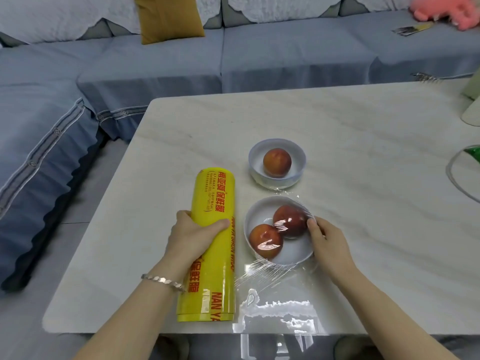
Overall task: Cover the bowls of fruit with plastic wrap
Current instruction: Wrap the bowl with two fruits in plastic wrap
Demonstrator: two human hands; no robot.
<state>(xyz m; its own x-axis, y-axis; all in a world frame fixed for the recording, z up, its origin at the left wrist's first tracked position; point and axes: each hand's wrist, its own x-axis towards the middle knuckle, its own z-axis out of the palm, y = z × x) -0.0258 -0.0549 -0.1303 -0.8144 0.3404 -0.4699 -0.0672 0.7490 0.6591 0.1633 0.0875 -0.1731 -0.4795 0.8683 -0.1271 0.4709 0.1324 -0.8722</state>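
**Checker:** Report hand states.

**Operator:** My left hand (pixel 192 229) is closed round the yellow plastic wrap roll (pixel 215 193), thumb across the top. The roll lies flat on the desk (pixel 363 139), just left of the near bowl (pixel 259 211). I judge that this grip anchors the roll so the film (pixel 272 276) can be drawn taut. My right hand (pixel 327 242) pinches the film against the bowl's right rim, thumb on top.

**Checker:** Where does the film run?

**Operator:** From the roll's near half, across the desk and over the near bowl. It lies on the two red-orange fruits (pixel 265 240), where glare and wrinkles show. Slack film is bunched at the desk's near edge.

**Checker:** Is the sheet cut?

**Operator:** I cannot tell. It appears joined to the roll.

**Checker:** And the second bowl?

**Operator:** The far bowl (pixel 259 152) stands just beyond the near one and holds one fruit (pixel 277 162). A crumple of film shows at its base. I cannot confirm a cover over its mouth.

**Checker:** Risk?

**Operator:** If the tension is uneven, the near bowl may slide.
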